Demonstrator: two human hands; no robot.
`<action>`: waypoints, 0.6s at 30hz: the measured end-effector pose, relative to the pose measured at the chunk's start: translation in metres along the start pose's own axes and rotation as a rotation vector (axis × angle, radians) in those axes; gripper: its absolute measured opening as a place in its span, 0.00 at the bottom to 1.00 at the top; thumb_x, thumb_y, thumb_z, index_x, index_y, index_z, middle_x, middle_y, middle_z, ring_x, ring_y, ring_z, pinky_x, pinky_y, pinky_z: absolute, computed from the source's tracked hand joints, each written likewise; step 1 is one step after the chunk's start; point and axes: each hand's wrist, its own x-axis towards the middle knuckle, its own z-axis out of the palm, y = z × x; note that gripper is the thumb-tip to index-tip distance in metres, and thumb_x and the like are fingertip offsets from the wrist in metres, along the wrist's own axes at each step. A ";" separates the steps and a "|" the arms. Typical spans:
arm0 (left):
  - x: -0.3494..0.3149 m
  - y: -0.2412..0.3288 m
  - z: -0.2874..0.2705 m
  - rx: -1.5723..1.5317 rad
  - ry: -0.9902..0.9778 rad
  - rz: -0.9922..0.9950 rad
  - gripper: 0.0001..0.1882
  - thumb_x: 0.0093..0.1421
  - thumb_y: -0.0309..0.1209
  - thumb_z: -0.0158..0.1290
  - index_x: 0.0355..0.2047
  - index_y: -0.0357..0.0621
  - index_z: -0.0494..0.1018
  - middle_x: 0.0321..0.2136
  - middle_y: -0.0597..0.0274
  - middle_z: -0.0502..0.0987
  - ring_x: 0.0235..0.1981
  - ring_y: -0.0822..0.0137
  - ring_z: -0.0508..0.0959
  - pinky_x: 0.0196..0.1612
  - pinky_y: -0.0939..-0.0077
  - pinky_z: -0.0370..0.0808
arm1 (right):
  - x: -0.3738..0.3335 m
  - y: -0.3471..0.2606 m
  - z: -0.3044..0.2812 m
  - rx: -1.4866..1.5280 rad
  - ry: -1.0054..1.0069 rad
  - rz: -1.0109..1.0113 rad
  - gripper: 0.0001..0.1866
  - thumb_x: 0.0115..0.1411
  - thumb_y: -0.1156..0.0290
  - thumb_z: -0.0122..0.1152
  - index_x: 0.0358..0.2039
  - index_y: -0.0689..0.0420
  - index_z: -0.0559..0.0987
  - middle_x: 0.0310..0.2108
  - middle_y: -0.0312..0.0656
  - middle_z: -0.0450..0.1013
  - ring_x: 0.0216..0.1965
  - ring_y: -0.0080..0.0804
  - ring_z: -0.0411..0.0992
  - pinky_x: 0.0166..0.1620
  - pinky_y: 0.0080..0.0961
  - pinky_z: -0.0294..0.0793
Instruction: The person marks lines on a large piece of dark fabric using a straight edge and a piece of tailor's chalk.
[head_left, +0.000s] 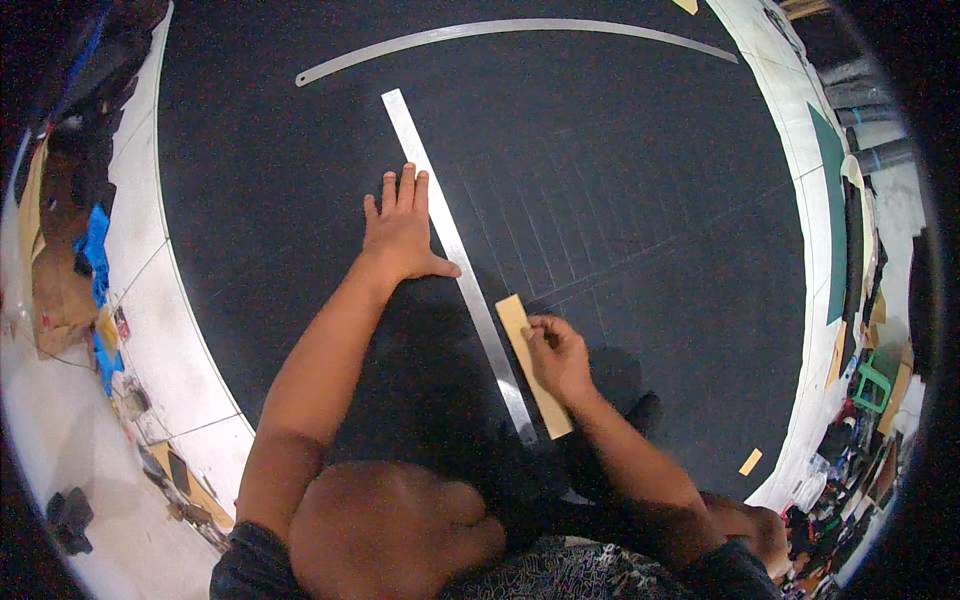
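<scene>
A straight metal ruler point(480, 310) lies slanted across a large black sheet point(300, 180). My left hand point(400, 228) is spread flat along the ruler's left side, its thumb and fingertips pressing on the metal. To the right of the ruler's lower half is a narrow tan cardboard-like strip point(535, 375), nearly parallel to it. My right hand point(558, 355) is closed at the strip's right edge, thumb and fingers pinched on its upper part. Several thin pale lines point(560, 240) are drawn on the sheet to the right of the ruler.
Across the far side lies a second long metal ruler point(520, 27), curved by the lens. A small tan piece point(750, 461) rests near the lower right. Pale floor tiles point(135, 290) border the sheet. Clutter with a green frame-like object point(872, 388) lines the right side.
</scene>
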 end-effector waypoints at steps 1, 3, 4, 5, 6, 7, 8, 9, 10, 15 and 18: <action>0.001 0.002 0.000 -0.001 0.002 0.003 0.82 0.29 0.63 0.75 0.74 0.36 0.42 0.76 0.44 0.42 0.76 0.40 0.43 0.71 0.31 0.49 | -0.005 0.019 0.008 0.074 0.020 0.010 0.11 0.67 0.67 0.62 0.44 0.61 0.82 0.36 0.44 0.81 0.34 0.28 0.77 0.41 0.27 0.76; 0.000 0.002 0.002 -0.001 0.010 0.002 0.81 0.28 0.63 0.75 0.74 0.36 0.42 0.76 0.44 0.42 0.76 0.40 0.43 0.71 0.31 0.50 | -0.008 0.014 0.012 -0.006 0.079 -0.059 0.12 0.67 0.66 0.63 0.44 0.60 0.83 0.36 0.45 0.81 0.34 0.31 0.77 0.40 0.29 0.77; 0.000 0.002 0.003 -0.004 0.018 0.003 0.81 0.28 0.63 0.75 0.74 0.36 0.43 0.75 0.44 0.42 0.76 0.40 0.43 0.71 0.31 0.50 | -0.008 0.011 0.012 -0.045 0.109 -0.092 0.12 0.66 0.65 0.63 0.44 0.60 0.83 0.36 0.46 0.81 0.33 0.32 0.78 0.39 0.29 0.77; 0.001 0.001 0.004 -0.007 0.027 0.006 0.81 0.28 0.63 0.76 0.74 0.36 0.43 0.75 0.44 0.43 0.76 0.39 0.43 0.70 0.31 0.50 | -0.007 0.010 0.012 -0.032 0.088 -0.073 0.13 0.66 0.64 0.65 0.44 0.59 0.84 0.37 0.47 0.81 0.35 0.35 0.79 0.40 0.31 0.78; 0.000 -0.001 0.005 -0.004 0.034 0.008 0.81 0.28 0.63 0.76 0.74 0.36 0.43 0.75 0.44 0.43 0.76 0.39 0.44 0.70 0.31 0.51 | -0.006 0.008 0.013 -0.033 0.080 -0.050 0.13 0.66 0.65 0.65 0.44 0.61 0.83 0.35 0.44 0.80 0.35 0.30 0.77 0.40 0.28 0.77; -0.001 -0.004 0.006 0.000 0.041 0.009 0.81 0.28 0.63 0.76 0.74 0.36 0.43 0.75 0.43 0.43 0.76 0.39 0.44 0.70 0.31 0.51 | -0.006 0.007 0.014 -0.033 0.071 -0.027 0.13 0.66 0.66 0.65 0.44 0.62 0.83 0.34 0.41 0.79 0.35 0.25 0.76 0.41 0.25 0.76; -0.001 -0.002 0.005 -0.002 0.050 0.014 0.81 0.27 0.63 0.76 0.74 0.36 0.43 0.75 0.43 0.43 0.76 0.39 0.44 0.70 0.31 0.51 | -0.007 0.007 0.013 -0.039 0.066 -0.004 0.13 0.66 0.67 0.65 0.45 0.63 0.83 0.32 0.37 0.79 0.35 0.20 0.74 0.41 0.22 0.75; 0.001 0.000 0.004 -0.005 0.030 0.002 0.81 0.27 0.62 0.75 0.74 0.36 0.44 0.75 0.43 0.43 0.75 0.38 0.45 0.70 0.31 0.52 | -0.007 0.010 0.013 -0.025 0.073 -0.007 0.13 0.66 0.67 0.64 0.45 0.63 0.83 0.32 0.37 0.79 0.34 0.20 0.74 0.40 0.22 0.75; 0.002 0.001 0.004 -0.004 0.035 0.010 0.81 0.27 0.63 0.75 0.74 0.36 0.44 0.75 0.43 0.43 0.75 0.38 0.45 0.70 0.30 0.52 | -0.005 0.015 0.014 -0.012 0.079 -0.011 0.13 0.66 0.66 0.64 0.44 0.63 0.83 0.32 0.37 0.79 0.34 0.19 0.74 0.40 0.22 0.75; 0.002 0.001 0.005 0.002 0.033 0.009 0.81 0.27 0.63 0.75 0.74 0.36 0.44 0.75 0.43 0.43 0.75 0.38 0.45 0.69 0.30 0.53 | -0.005 0.013 0.015 -0.051 0.095 -0.049 0.12 0.66 0.66 0.65 0.43 0.61 0.84 0.32 0.38 0.79 0.32 0.21 0.74 0.39 0.24 0.75; 0.003 0.000 0.005 0.011 0.027 0.004 0.82 0.27 0.64 0.75 0.74 0.36 0.43 0.75 0.43 0.43 0.75 0.38 0.44 0.69 0.30 0.53 | -0.006 0.008 0.013 -0.076 0.093 -0.066 0.13 0.65 0.64 0.65 0.44 0.60 0.84 0.35 0.44 0.80 0.35 0.31 0.76 0.42 0.29 0.76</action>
